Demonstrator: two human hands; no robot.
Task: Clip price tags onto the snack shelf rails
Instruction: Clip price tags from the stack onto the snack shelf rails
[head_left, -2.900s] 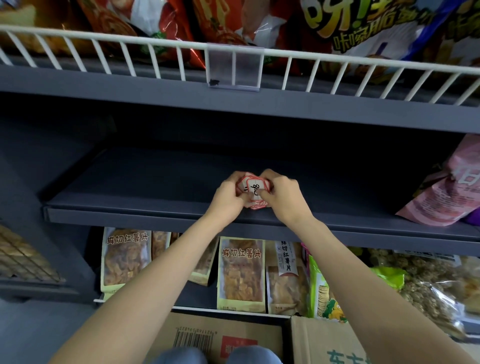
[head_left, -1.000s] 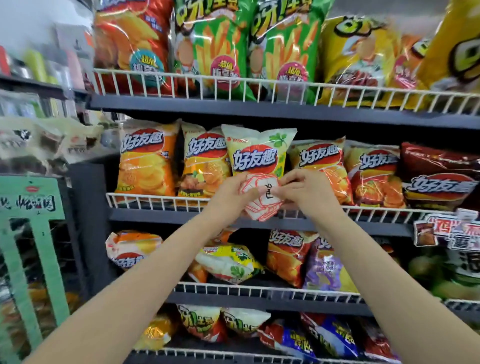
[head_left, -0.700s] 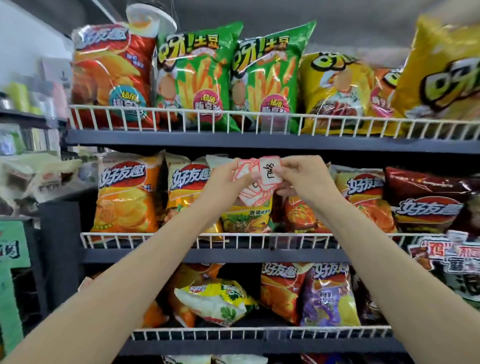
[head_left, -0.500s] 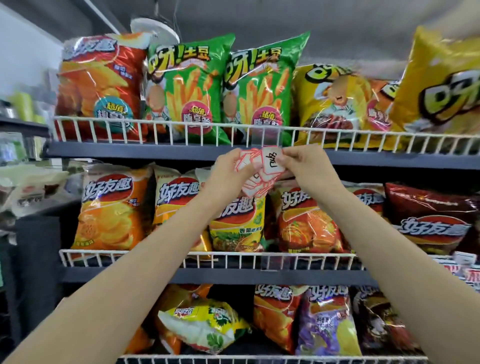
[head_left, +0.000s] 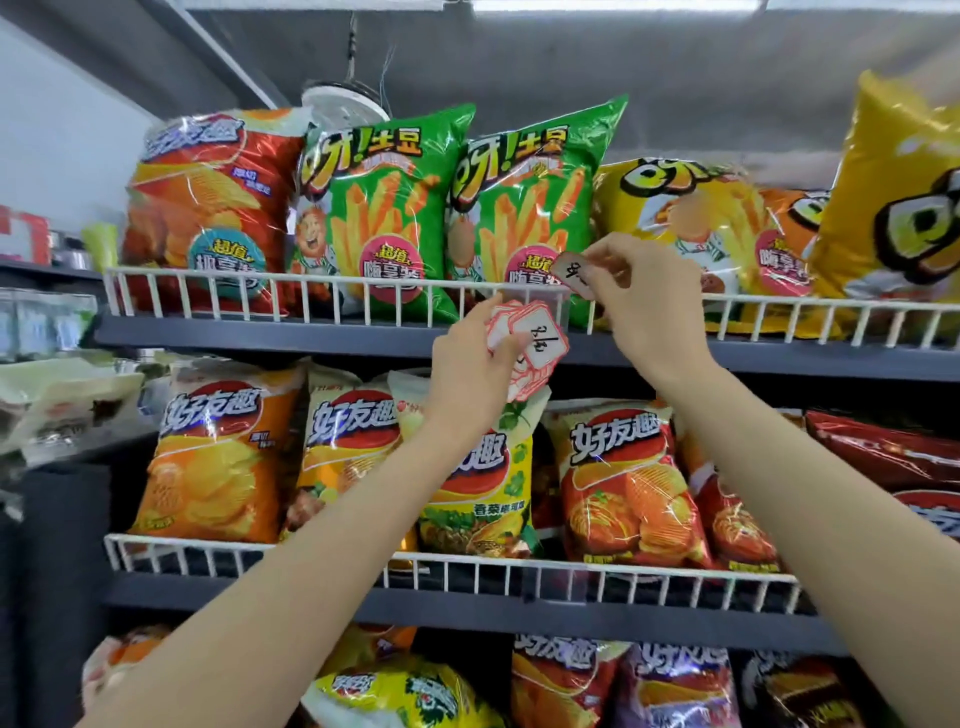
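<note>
Progress: early, by my read. One clear tag holder (head_left: 537, 306) hangs on the top white wire rail (head_left: 311, 283) at centre frame and looks empty; no price tag seated on any rail that I can make out. A second possible holder on the middle rail (head_left: 260, 558) lower down is too faint to call. So nothing clipped yet as far as this view shows, and a whole stack still to place. Left hand (head_left: 475, 371), centre frame, has fingers curled round the stack of red-bordered price tags (head_left: 524, 345), thumb pressed on the top card; stack sits just below the holder, in front of the grey shelf edge (head_left: 260, 338). Right hand (head_left: 639, 306), just right of centre, pinches a single price tag (head_left: 571, 273) between thumb and forefinger, fingertips closed tight on its right edge, other fingers loosely curled behind. That tag is held just above and right of the holder, in front of the green fries bag (head_left: 524, 208), not touching the rail. Judged next step: drop the single tag into the holder. Risk: the card tilts or misses the slot.
</note>
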